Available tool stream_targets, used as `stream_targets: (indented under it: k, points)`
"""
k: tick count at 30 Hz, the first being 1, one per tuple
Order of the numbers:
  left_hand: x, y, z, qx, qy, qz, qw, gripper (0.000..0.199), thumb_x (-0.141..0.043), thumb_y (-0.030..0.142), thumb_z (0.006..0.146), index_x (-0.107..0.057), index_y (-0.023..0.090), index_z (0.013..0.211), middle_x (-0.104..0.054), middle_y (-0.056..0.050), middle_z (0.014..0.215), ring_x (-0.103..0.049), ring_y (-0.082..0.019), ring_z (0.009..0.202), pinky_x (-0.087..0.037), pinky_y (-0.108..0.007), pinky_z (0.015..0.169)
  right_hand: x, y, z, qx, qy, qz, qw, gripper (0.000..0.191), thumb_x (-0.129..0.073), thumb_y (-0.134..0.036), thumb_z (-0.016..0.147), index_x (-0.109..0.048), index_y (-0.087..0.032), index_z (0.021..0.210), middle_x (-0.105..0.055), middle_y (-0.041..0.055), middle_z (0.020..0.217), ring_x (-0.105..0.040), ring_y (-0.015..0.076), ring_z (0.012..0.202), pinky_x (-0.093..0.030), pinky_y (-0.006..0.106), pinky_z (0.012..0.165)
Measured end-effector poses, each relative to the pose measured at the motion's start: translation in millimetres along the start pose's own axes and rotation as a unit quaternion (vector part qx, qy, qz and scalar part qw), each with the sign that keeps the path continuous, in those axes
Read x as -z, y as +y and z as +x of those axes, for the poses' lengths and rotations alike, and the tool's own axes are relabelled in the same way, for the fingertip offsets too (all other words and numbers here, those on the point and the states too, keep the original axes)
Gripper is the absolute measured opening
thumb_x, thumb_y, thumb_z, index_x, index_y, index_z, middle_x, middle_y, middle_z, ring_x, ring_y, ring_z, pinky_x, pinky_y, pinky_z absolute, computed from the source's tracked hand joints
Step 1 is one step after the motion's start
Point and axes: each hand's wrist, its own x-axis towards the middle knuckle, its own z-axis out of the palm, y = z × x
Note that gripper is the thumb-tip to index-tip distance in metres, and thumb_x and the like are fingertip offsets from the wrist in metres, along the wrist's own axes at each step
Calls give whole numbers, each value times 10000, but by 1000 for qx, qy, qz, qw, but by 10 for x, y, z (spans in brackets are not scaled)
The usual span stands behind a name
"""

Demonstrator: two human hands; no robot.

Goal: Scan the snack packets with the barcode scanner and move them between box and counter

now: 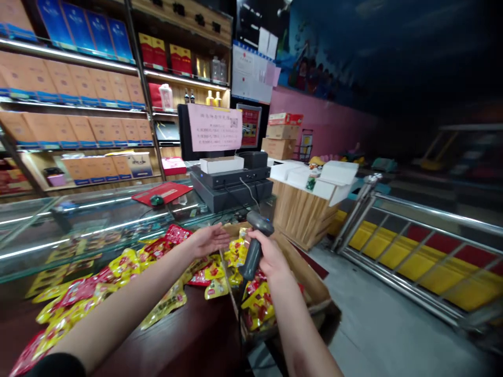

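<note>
My right hand (268,252) is wrapped round the handle of a dark barcode scanner (253,256), holding it above an open cardboard box (322,293). Inside that box lie yellow and red snack packets (259,306). My left hand (210,240) is stretched out with its fingers extended at the box's left edge, and nothing shows in it. Under and around my left forearm, many more yellow and red packets (126,263) are spread over the dark counter (184,335). A cable hangs down from the scanner.
A glass display case (23,230) runs along the left, with a red mouse pad (163,193) and mouse on it. Behind stand a cash drawer (231,191) and a monitor with a pink notice (215,127). A metal railing (432,209) stands on the right.
</note>
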Motion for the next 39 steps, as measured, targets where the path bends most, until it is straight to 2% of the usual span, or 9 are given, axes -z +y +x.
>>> stream_targets:
  k: [3,8,15,20,24,27,30,34,39]
  points:
    - [417,8,-301,-18,16,-23,999,314,-488,339,893,-586,75,1031,-650,-174,1018,-641,-227,963,-498,-346,887,-343,173,-127,-78,-41,54,995,234,-707,-207,542,-657,-161,766,-632,4,682,-569,124,617,-460,246,614]
    - [1188,-202,-887,-56,89,-47,993,305,-546,343,862,-624,82,1001,-641,-178,1107,-631,-227,1002,-489,-341,913,-835,681,-419,-133,-106,3,985,229,-723,-206,545,-670,-151,760,-656,16,721,-580,127,669,-444,228,627]
    - [1969,-948,-1410,-174,213,49,960,474,-677,458,738,-649,165,1109,-592,-138,1255,-517,-293,1196,-484,-401,911,-917,1397,-632,-162,-134,-145,967,222,-713,-225,569,-693,-151,778,-669,1,728,-581,127,693,-432,228,659]
    - [2022,-1307,-1393,-242,245,186,920,506,-593,495,780,-631,180,1173,-571,-110,1295,-496,-284,1221,-425,-419,983,-834,1602,-533,-180,-131,-164,961,215,-712,-233,577,-693,-154,777,-682,16,776,-609,149,749,-466,247,705]
    - [1895,-1444,-1344,-283,266,378,840,438,-589,371,786,-628,203,1189,-613,-95,1232,-530,-246,1177,-353,-394,1050,-806,1671,-479,-228,-141,-120,956,216,-719,-211,569,-678,-147,772,-686,32,777,-636,158,743,-501,263,714]
    - [1793,-1525,-1326,-302,277,479,776,569,-694,294,681,-592,259,1240,-575,-85,1270,-506,-260,1187,-366,-401,1033,-795,1669,-483,-256,-150,-86,951,217,-729,-198,569,-670,-151,772,-683,26,747,-645,153,699,-519,270,683]
    - [1719,-1569,-1312,-311,301,506,747,627,-706,253,661,-558,277,1270,-579,-80,1247,-520,-263,1151,-388,-398,1002,-813,1613,-522,-285,-184,-26,940,217,-742,-191,573,-665,-153,772,-692,33,742,-664,174,724,-529,289,690]
    - [1718,-1511,-1301,-326,328,432,775,367,-555,302,819,-626,225,1171,-648,-82,1140,-578,-247,1069,-416,-362,949,-897,1519,-594,-256,-214,-3,943,254,-757,-190,556,-683,-150,796,-720,55,826,-676,208,821,-523,312,764]
    - [1775,-1320,-1338,-254,203,221,920,431,-604,500,776,-693,157,1022,-713,-82,947,-647,-254,883,-478,-325,808,-985,1462,-664,-213,-254,-51,942,289,-737,-214,579,-716,-154,861,-731,64,900,-655,219,934,-468,319,888]
